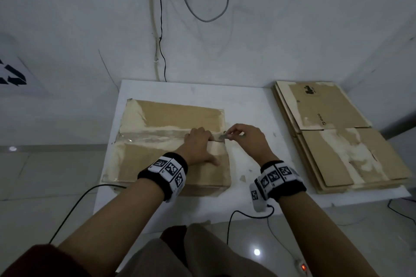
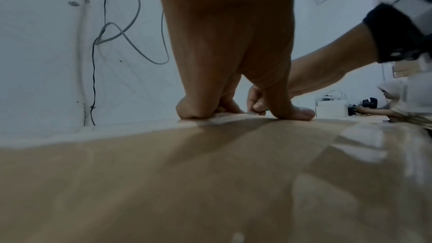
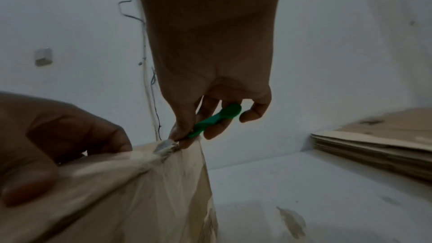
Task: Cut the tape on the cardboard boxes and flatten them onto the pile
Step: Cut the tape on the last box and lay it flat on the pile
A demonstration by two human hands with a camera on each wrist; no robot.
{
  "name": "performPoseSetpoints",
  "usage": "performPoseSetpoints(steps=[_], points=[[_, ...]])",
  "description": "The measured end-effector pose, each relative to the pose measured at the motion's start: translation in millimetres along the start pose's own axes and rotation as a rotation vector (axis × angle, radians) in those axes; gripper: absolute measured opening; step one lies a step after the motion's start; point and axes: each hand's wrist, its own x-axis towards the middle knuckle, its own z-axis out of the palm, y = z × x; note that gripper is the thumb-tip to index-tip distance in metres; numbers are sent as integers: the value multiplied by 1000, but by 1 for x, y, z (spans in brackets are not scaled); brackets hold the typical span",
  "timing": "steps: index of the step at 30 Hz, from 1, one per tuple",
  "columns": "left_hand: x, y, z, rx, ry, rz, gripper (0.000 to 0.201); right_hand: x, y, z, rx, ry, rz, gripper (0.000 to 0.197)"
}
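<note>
A closed cardboard box (image 1: 157, 164) lies on the white table (image 1: 247, 101), with a strip of clear tape (image 1: 153, 138) along its middle seam. My left hand (image 1: 198, 144) presses down on the box top near its right end, thumb spread toward me. My right hand (image 1: 245, 137) grips a small green-handled cutter (image 3: 215, 117); its blade (image 3: 167, 148) touches the tape at the box's right edge, just beside the left fingers. In the left wrist view my left hand (image 2: 229, 62) bears on the box (image 2: 187, 173).
A pile of flattened cardboard boxes (image 1: 337, 141) sits on the table's right side. Cables (image 1: 162, 51) hang down the white wall behind. Black cords trail from both wrists to the floor, where a power strip (image 1: 302, 266) lies by my legs.
</note>
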Motion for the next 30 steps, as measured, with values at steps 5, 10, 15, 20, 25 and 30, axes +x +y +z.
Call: performPoseSetpoints(steps=[5, 10, 15, 20, 25, 30], points=[[-2, 3, 1, 2, 10, 8, 69, 12, -19, -14, -199, -109, -123, 14], [-2, 3, 2, -9, 28, 31, 65, 13, -19, -16, -340, -174, -176, 15], [-3, 3, 4, -39, 38, 64, 61, 9, -11, -16, -236, -178, -66, 26], [-3, 2, 4, -53, 42, 98, 62, 3, -9, -7, -161, -128, -61, 30], [-3, 2, 5, -65, 39, 106, 59, 2, 7, -16, -107, -226, -2, 20], [-3, 3, 6, -81, 37, 109, 58, -8, 13, -15, 182, -253, 35, 16]])
